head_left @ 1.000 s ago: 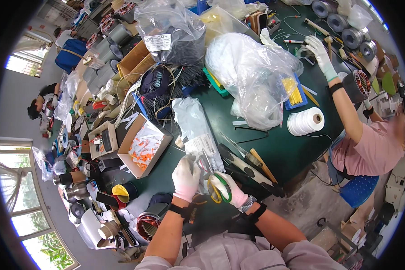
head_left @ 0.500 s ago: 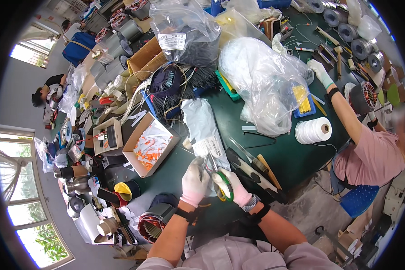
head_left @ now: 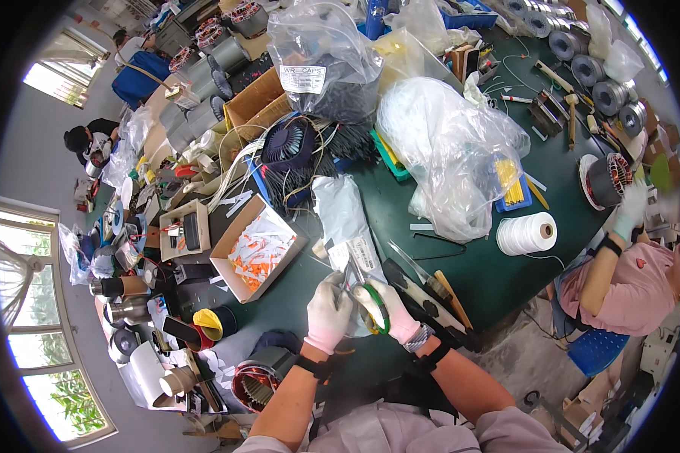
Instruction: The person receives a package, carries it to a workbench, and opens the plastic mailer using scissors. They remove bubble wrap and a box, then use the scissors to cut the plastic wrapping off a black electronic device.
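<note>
White-gloved, my right hand (head_left: 399, 315) is wrapped round the green handle of a pair of scissors (head_left: 384, 305), whose blades point away from me. Close on its left, my left hand (head_left: 329, 308), gloved too, has its fingers pressed together near the blades. What those fingers pinch is too small to make out. Just beyond both hands lies a grey plastic mailing bag (head_left: 341, 208) with a white label. To its left stands an open cardboard box (head_left: 295, 245) holding white and orange paper slips. Dark-handled tools (head_left: 414, 296) lie right of my right hand.
A large clear plastic bag (head_left: 446, 143), a white thread spool (head_left: 527, 233) and a yellow-filled blue tray (head_left: 512, 189) occupy the bench's right. A small fan (head_left: 287, 143) stands at the back. A motor stator (head_left: 258, 381) sits by my left forearm. A co-worker (head_left: 619, 283) sits at right.
The co-worker's gloved hand has drawn back from the tools on the bench to beside the wound stator. My hands stay nearly in place with the scissors; the view has shifted slightly.
</note>
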Motion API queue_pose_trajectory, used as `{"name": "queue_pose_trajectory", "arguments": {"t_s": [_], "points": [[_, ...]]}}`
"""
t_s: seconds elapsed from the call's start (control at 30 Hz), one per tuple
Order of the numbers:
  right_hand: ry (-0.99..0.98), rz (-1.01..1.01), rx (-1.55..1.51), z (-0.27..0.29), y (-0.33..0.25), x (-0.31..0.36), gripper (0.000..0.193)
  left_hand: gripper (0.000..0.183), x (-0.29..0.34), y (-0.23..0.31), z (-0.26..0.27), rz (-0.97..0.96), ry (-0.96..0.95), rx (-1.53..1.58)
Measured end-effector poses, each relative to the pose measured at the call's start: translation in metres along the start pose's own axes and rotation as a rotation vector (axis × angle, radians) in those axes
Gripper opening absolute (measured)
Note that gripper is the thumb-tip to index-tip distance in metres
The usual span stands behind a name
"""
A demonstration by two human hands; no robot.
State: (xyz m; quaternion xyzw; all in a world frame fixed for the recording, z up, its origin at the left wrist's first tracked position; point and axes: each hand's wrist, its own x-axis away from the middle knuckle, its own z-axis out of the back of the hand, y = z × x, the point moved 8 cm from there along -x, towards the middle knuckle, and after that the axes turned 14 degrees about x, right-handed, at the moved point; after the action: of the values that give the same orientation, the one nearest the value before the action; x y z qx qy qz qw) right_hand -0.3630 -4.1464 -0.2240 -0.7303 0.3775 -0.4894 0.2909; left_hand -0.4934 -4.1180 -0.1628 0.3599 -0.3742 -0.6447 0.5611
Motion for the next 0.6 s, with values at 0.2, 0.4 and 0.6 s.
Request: {"name": "queue_pose_trajectory", "arguments": {"t_s": [0.2,0.4,0.6], "points": [[-0.041,-0.027,0.203,0.000,-0.008,-0.001,0.017,0.014,0.001,-0.001,0.005,-0.015,0.020,0.030],[-0.037,0.049,0.031,-0.003,-0.019,-0.016,0.020,0.012,0.002,-0.008,0.008,0.054,0.067,0.124],[-0.099,-0.089,-0.015,0.004,-0.012,-0.013,0.022,0.024,-0.002,-0.021,0.023,0.221,0.118,0.231]]}}
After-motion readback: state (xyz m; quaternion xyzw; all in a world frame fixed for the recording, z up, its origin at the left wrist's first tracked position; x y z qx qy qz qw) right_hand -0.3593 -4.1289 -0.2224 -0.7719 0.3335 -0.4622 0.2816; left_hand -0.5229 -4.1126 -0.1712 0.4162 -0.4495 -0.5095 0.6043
